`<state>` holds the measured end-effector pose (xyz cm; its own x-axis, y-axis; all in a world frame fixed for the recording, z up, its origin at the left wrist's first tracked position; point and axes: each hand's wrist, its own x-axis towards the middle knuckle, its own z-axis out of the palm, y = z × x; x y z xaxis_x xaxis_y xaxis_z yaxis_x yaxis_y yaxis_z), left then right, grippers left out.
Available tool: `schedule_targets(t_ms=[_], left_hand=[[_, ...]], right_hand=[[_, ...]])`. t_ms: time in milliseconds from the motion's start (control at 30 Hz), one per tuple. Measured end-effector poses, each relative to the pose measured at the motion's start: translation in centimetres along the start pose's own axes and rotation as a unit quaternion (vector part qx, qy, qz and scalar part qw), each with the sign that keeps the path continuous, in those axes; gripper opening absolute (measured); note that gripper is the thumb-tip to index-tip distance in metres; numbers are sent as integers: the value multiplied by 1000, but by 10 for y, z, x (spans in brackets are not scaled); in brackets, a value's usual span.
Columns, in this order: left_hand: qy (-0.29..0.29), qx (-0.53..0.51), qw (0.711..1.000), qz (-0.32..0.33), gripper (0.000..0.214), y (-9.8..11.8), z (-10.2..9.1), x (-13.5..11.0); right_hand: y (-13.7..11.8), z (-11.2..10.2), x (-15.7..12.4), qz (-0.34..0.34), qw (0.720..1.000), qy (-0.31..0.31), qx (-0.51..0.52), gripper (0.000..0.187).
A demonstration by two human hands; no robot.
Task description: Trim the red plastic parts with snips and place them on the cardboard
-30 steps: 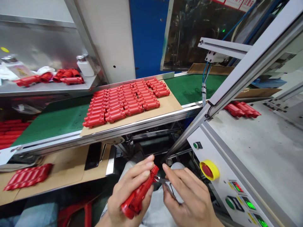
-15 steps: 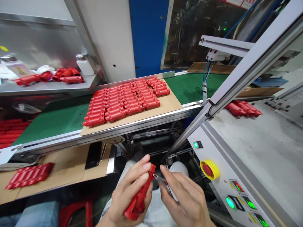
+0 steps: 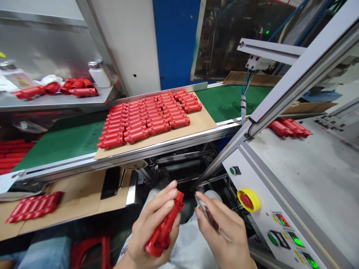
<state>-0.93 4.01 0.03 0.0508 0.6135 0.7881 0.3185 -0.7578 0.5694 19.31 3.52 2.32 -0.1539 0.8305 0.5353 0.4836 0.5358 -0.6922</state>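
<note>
A red part (image 3: pixel 165 228) is clasped in the left hand (image 3: pixel 151 224), its long axis slanting forward and rightward; beyond its far end, apart, a metal tool (image 3: pixel 202 205) is pinched in the right hand (image 3: pixel 224 231).

This is a factory workshop: a green conveyor belt (image 3: pixel 75 140) carries a sheet of cardboard (image 3: pixel 200 124) with many matching red plastic parts (image 3: pixel 153 112) laid out in close rows. A metal frame (image 3: pixel 280 86) hung with thin blue tubes (image 3: pixel 243 85) rises beside a control panel (image 3: pixel 246 170) that bears a yellow-ringed red button (image 3: pixel 245 200) and 3 lit digital displays (image 3: pixel 295 239).
</note>
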Motion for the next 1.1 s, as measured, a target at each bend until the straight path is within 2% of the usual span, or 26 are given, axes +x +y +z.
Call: schedule_targets(t_ms=[100,300,500,667,1100], left_hand=[[-1,-1,1000,-3,76,0,-2,0],[-9,-2,1000,7,76,1,1,0],[-14,11,1000,22,77,3,0,1],[-12,10,1000,17,79,3,2,3],[-8,44,999,25,76,2,0,1]], right_hand=[[-4,-5,4,8,1000,-2,-10,43],[-10,0,4,-60,997,-16,-43,56],[-7,1,3,-77,994,-37,-65,56],[-6,0,5,-70,995,-51,-43,52],[-1,4,3,-86,993,-56,-62,56]])
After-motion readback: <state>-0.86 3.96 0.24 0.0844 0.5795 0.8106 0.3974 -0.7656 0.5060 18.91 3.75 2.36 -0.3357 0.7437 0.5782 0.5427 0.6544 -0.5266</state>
